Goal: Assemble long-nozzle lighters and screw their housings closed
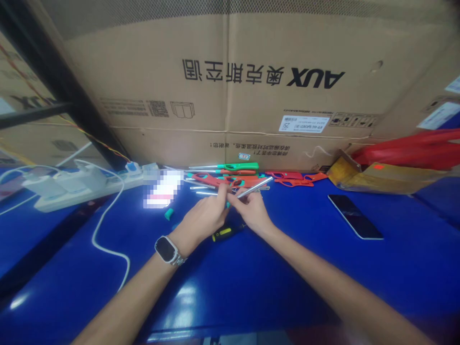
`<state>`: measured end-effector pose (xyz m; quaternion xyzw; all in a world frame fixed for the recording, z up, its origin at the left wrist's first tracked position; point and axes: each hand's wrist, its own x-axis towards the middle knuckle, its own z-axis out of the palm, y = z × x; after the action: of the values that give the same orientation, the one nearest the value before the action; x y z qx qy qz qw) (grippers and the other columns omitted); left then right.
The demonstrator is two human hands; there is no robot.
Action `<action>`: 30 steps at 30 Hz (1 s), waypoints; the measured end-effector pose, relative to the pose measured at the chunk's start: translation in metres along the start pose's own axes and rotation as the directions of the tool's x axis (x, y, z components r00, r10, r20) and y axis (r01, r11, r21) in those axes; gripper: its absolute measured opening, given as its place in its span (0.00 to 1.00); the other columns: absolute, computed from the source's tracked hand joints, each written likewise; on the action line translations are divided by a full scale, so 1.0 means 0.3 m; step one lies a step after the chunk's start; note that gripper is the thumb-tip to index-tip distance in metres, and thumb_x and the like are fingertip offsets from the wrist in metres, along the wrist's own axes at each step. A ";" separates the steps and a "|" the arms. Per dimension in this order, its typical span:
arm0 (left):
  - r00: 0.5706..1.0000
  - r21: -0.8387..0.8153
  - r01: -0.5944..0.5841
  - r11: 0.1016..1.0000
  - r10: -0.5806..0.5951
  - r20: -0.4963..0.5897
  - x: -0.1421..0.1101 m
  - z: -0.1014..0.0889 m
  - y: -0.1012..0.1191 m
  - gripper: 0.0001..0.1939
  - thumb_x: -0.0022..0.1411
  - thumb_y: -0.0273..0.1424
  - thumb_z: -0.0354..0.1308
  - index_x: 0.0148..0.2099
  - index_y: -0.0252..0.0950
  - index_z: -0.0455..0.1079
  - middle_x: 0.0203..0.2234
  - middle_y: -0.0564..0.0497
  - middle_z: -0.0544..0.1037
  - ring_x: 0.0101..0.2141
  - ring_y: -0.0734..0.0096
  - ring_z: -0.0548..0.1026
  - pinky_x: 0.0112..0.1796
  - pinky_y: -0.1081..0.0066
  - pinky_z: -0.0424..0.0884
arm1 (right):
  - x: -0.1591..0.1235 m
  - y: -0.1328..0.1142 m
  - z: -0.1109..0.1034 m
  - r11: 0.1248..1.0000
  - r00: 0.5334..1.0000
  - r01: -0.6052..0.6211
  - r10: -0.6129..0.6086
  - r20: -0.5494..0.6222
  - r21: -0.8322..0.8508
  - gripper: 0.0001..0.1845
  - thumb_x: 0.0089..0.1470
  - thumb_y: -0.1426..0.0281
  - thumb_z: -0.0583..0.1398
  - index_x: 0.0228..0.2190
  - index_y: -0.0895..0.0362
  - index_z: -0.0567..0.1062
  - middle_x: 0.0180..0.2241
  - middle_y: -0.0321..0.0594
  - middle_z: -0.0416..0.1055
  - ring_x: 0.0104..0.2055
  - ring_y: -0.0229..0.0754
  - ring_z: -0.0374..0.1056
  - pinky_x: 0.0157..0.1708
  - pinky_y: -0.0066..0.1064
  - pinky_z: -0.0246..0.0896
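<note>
My left hand point(206, 211), wearing a watch point(166, 249), and my right hand point(254, 211) meet over the blue table, fingers closed. Between them is a gas lighter, its silver metal tube point(259, 185) slanting up to the right. A bit of green shows between the fingers; the rest of its body is hidden. Behind the hands lie several long-nosed gas lighters, among them a green one point(240, 166) and a red one point(211, 180). Below the hands rests a yellow and black screwdriver point(223, 234). A small green plastic piece point(168, 214) lies left of my left hand.
Orange and red lighter shells point(294, 181) lie at the back. To the right are a phone point(355, 218) and an open carton point(381, 178) with red plastic. A power strip point(89, 191) with chargers and a white cable stands left, near a bright screen point(163, 189). A large cardboard box point(230, 110) walls the back.
</note>
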<state>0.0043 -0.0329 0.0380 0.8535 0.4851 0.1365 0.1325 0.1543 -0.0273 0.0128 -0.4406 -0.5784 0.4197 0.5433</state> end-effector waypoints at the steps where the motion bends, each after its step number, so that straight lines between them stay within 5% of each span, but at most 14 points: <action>1: 1.000 0.000 -0.011 1.000 0.011 -0.003 0.002 0.002 0.002 0.19 0.66 0.28 0.49 0.58 0.33 0.53 0.35 0.40 0.79 0.38 0.49 0.80 0.33 0.65 0.70 | 0.002 0.003 0.002 1.000 1.000 0.015 -0.015 -0.013 -0.020 0.26 0.46 0.50 0.65 0.16 0.54 0.62 0.16 0.29 0.56 0.21 0.33 0.51 0.21 0.27 0.49; 10: 0.983 -0.173 -0.128 0.977 0.102 -0.151 0.018 -0.005 0.003 0.29 0.62 0.29 0.55 0.63 0.37 0.52 0.42 0.43 0.80 0.43 0.54 0.79 0.37 0.66 0.71 | 0.012 0.001 -0.015 0.994 0.996 0.057 -0.062 -0.057 -0.089 0.23 0.52 0.55 0.57 0.15 0.54 0.60 0.16 0.31 0.55 0.21 0.35 0.51 0.22 0.27 0.50; 16: 0.986 0.123 -0.123 0.985 0.136 -0.100 -0.007 -0.049 -0.049 0.16 0.65 0.41 0.56 0.50 0.38 0.72 0.32 0.46 0.81 0.34 0.57 0.79 0.33 0.67 0.68 | 0.011 0.007 -0.024 0.993 0.988 0.024 -0.040 -0.146 -0.111 0.24 0.51 0.54 0.57 0.13 0.53 0.57 0.14 0.31 0.52 0.19 0.35 0.49 0.22 0.29 0.48; 22: 0.986 0.140 -0.155 0.978 0.162 -0.045 -0.021 -0.055 -0.093 0.20 0.70 0.47 0.48 0.47 0.38 0.71 0.28 0.47 0.79 0.30 0.58 0.78 0.29 0.69 0.64 | 0.012 -0.001 -0.035 0.992 0.982 0.017 -0.040 -0.185 -0.125 0.27 0.53 0.52 0.57 0.13 0.53 0.57 0.13 0.31 0.54 0.18 0.34 0.50 0.21 0.28 0.47; 30: 0.986 -0.217 -0.161 0.963 0.150 -0.066 0.028 -0.027 -0.110 0.17 0.70 0.43 0.52 0.52 0.37 0.69 0.32 0.48 0.80 0.30 0.61 0.78 0.31 0.70 0.67 | 0.048 -0.022 -0.039 0.994 0.992 -0.047 0.035 -0.123 -0.101 0.30 0.54 0.46 0.57 0.15 0.55 0.64 0.14 0.31 0.57 0.19 0.33 0.52 0.21 0.27 0.48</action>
<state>-0.0207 -0.0086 0.0346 0.8652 0.4014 0.2206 0.2040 0.1652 -0.0152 0.0236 -0.5046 -0.5562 0.3728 0.5450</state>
